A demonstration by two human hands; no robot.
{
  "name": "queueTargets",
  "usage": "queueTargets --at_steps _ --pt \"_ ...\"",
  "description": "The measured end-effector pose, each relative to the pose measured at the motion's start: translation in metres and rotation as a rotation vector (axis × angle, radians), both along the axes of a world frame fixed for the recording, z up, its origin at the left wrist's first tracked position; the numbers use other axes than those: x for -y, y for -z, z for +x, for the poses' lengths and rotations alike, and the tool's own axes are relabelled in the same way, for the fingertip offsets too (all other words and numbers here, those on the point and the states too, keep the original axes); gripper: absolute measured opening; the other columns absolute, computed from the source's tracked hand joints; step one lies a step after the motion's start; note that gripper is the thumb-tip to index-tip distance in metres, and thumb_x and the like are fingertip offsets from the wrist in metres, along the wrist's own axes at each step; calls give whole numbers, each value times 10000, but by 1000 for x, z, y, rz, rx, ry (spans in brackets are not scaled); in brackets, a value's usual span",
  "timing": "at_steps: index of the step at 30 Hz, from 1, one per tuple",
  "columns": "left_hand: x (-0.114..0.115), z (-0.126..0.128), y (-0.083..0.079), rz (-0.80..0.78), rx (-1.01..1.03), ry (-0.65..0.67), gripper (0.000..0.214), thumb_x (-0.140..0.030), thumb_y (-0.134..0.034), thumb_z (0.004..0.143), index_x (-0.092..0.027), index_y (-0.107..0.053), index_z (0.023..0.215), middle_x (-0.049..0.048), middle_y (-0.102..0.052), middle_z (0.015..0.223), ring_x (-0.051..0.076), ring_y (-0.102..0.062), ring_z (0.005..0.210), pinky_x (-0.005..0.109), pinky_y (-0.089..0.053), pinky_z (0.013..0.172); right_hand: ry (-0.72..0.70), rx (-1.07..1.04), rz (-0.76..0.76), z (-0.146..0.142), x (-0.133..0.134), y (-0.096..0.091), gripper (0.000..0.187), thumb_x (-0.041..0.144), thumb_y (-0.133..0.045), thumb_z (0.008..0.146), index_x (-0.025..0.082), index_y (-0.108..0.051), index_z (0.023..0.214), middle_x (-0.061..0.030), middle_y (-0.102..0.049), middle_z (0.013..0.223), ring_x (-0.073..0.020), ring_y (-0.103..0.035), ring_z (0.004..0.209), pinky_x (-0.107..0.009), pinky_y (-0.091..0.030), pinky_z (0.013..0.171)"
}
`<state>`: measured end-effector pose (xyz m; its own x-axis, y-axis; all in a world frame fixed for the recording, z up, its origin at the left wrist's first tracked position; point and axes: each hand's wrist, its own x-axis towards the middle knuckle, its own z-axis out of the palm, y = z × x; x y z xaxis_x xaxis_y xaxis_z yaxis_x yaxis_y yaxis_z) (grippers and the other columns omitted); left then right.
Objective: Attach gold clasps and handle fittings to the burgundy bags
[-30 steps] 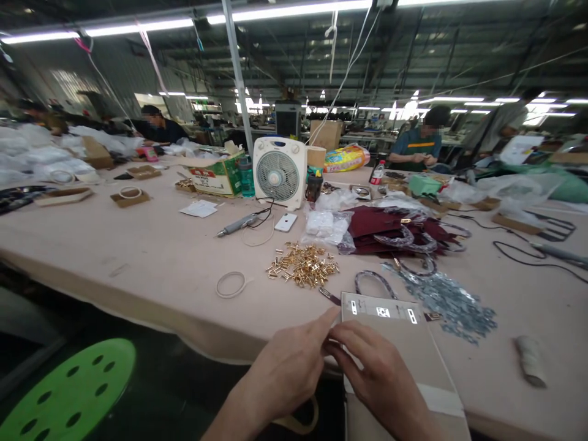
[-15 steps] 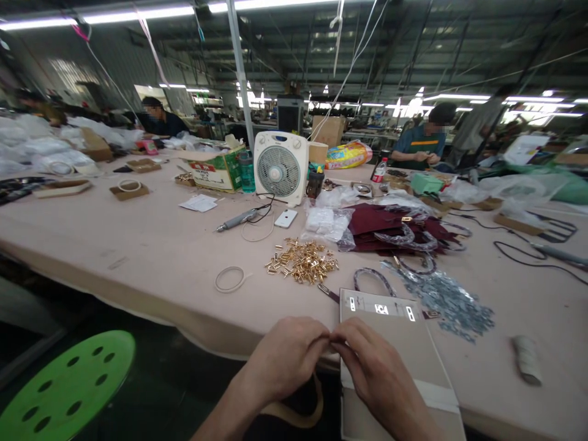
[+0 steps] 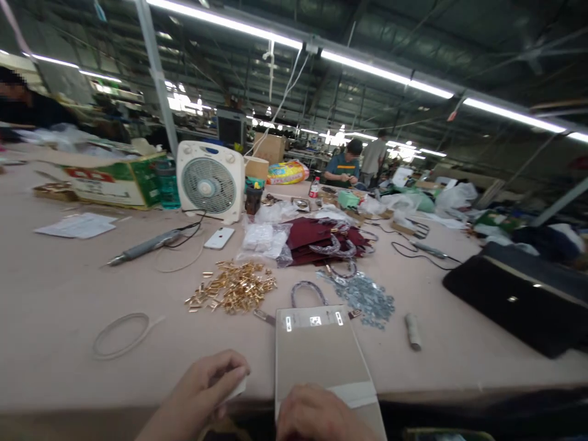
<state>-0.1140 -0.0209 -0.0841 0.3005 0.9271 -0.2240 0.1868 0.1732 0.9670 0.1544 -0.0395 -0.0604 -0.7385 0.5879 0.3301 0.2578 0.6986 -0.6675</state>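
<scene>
The two hands, which met at the left edge of the beige panel (image 3: 316, 358), have come apart, and the view has swung rightward, bringing a black bag (image 3: 519, 294) into sight; the left hand (image 3: 199, 392) is now beside the panel, pinching a small white piece (image 3: 236, 390) between thumb and fingers, a hold that seems meant for something thin and light; the right hand (image 3: 321, 413) is over the panel's near end, fingers curled, though whether it grips anything I cannot tell.

The panel lies at the near edge of the worktop (image 3: 59, 306), presumably to be within easy reach, its three bright fittings (image 3: 315, 320) along the far end; just beyond arches a wrapped handle (image 3: 309, 285), the covering probably there against scuffs.

Past these, the gold pieces (image 3: 236, 286) and the silvery pieces (image 3: 362, 295) lie in separate heaps, likely so either kind can be picked up without sorting; behind them is a burgundy stack (image 3: 316, 239), beside a plastic bag (image 3: 261, 240); farther left lie a phone (image 3: 219, 237) and a corded tool (image 3: 147, 246); the fan (image 3: 210, 184) stands upright behind, facing the near side, perhaps for cooling.
</scene>
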Motion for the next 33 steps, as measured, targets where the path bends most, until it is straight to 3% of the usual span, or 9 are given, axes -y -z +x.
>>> queueTargets --at_steps 4,8,11,15,29,33 --pt "-10 17 26 -8 40 32 486 -694 -633 874 -212 -690 893 -49 -531 654 98 -448 506 193 -364 476 434 14 -123 58 -42 -11 121 240 -555 1011 255 -664 963 -53 -648 1193 -202 -626 1157 -349 -494 1041" --pt "-16 40 38 15 52 118 487 -681 -585 917 -209 -697 949 -36 -557 685 120 -512 559 205 -396 522 667 38 -86 116 -92 1 148 265 -535 997 208 -653 930 -107 -614 1244 -245 -568 1248 -434 -409 1118" --pt "-22 51 41 44 7 131 497 -683 -573 919 -203 -701 939 -18 -597 739 136 -540 605 211 -437 565 655 84 -115 137 -119 13 170 283 -541 987 195 -660 904 -110 -641 1188 -256 -578 1222 -442 -404 1107" --pt "-23 54 40 79 -54 142 485 -668 -555 928 -210 -712 922 3 -640 798 154 -565 640 218 -469 594 557 149 -179 141 -136 19 170 298 -555 988 193 -657 899 -105 -663 1177 -242 -597 1194 -407 -421 1079" --pt "-22 51 46 63 -48 91 487 -661 -521 955 -211 -707 964 -3 -634 787 148 -571 626 208 -471 562 478 155 -235 140 -149 37 180 274 -554 963 201 -637 821 -94 -686 1170 -240 -626 1127 -405 -441 1055" --pt "-24 47 53 96 -47 103 481 -645 -524 964 -202 -710 993 15 -669 847 144 -576 645 217 -497 599 502 116 -269 143 -150 49 72 276 -662 876 216 -677 913 -84 -674 1230 -245 -624 1140 -386 -468 1012"
